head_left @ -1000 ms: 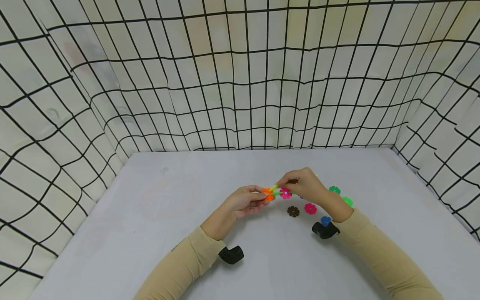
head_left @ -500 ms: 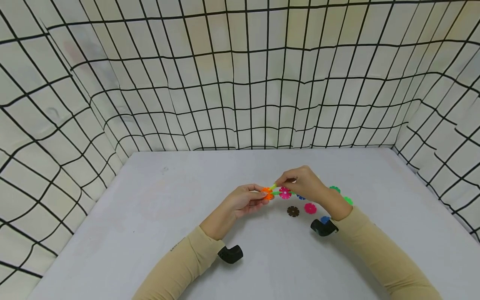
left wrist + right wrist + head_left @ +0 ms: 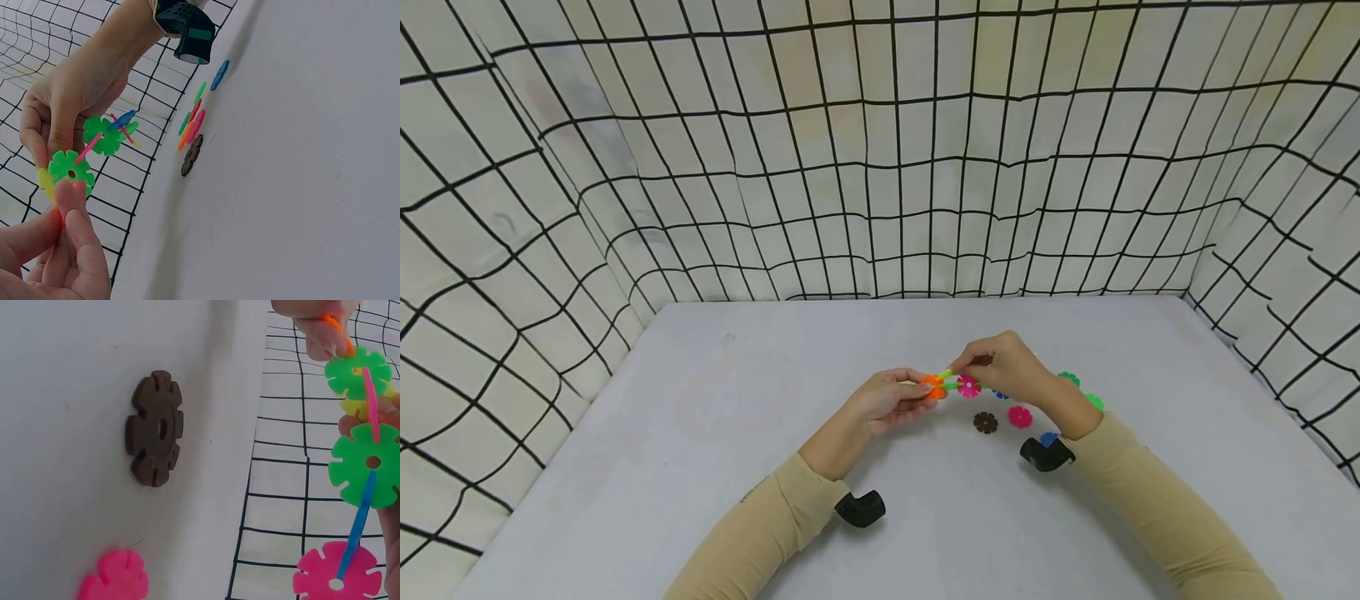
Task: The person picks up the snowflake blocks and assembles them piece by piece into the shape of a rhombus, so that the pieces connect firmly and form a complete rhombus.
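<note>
Raised over the white table, my left hand (image 3: pixel 891 402) pinches an orange flower-shaped disc (image 3: pixel 936 387) between thumb and fingers. The disc ends a chain of notched plastic discs slotted into each other: a green disc (image 3: pixel 357 370), a pink one seen edge-on (image 3: pixel 370 403), a second green disc (image 3: pixel 361 465), a blue one edge-on (image 3: pixel 359 519) and a pink disc (image 3: pixel 337 575). My right hand (image 3: pixel 1011 367) pinches a yellow disc (image 3: pixel 45 182), which overlaps the green disc beside the orange one. The fingers partly hide both the yellow and orange discs.
Loose discs lie on the table (image 3: pixel 700 433) below the right forearm: brown (image 3: pixel 986 422), pink (image 3: pixel 1020 417), blue (image 3: pixel 1049 438) and several others, including green (image 3: pixel 1095 402). Black netting (image 3: pixel 880 233) over white cloth stands behind and at both sides.
Over the last second the right hand has shifted very slightly left, keeping its pinch on the yellow disc. The left hand stays almost still with the orange disc.
</note>
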{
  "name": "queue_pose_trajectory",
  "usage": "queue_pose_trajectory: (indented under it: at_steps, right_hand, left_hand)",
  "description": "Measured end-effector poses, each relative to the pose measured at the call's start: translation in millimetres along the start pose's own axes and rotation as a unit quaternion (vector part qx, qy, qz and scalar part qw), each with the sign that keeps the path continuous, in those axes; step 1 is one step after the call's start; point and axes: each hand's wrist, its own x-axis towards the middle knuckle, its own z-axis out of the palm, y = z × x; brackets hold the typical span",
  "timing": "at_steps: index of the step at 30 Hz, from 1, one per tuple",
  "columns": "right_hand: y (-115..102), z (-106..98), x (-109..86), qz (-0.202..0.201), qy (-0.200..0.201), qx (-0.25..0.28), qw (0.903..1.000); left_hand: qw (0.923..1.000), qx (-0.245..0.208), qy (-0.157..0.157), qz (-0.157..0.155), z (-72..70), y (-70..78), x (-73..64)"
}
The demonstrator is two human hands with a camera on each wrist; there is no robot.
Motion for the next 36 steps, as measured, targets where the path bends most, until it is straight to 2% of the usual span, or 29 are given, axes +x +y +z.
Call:
queue_pose_trajectory:
  at_steps: [4,13,29,36]
  right_hand:
    - [2.5,-1.0,1.3,-0.001,-0.01,0.018,0.9998]
    - [3.4,1.3,2.8,-0.05,-0.006,0.013,0.9987]
    - [4.4,-3.6,5.5,-0.044,-0.023,-0.014,0.9987]
    - [3.3,-8.2,3.4,-0.025,-0.027,-0.034,0.9987]
  left_hand:
    - [1.0,0.009,-0.001,-0.001,-0.1,1.0,-0.7]
    - [0.9999,0.011,-0.005,-0.001,1.0,2.5,-2.9]
    - [0.9999,0.001,-0.012,0.008,-0.7,0.3,3.0]
    - [0.9997,-0.012,-0.023,0.006,1.0,2.7,2.9]
